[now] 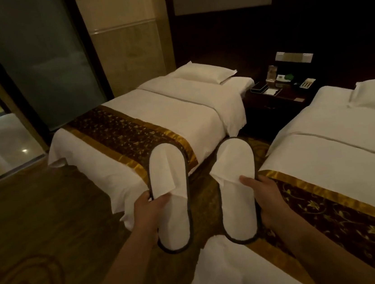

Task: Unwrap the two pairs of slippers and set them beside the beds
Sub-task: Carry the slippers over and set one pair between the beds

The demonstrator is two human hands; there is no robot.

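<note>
I hold one white slipper with dark trim in each hand, toes pointing away from me, above the carpet between two beds. My left hand grips the left slipper at its side, thumb on the insole. My right hand grips the right slipper the same way. No wrapping shows on either slipper. The left bed lies ahead to the left, and the right bed runs along my right side. No other slippers are visible.
A dark nightstand with a phone and small items stands between the bed heads. Patterned carpet covers the floor. A glass partition and a doorway are at the left. Each bed has a brown-and-gold runner and a pillow.
</note>
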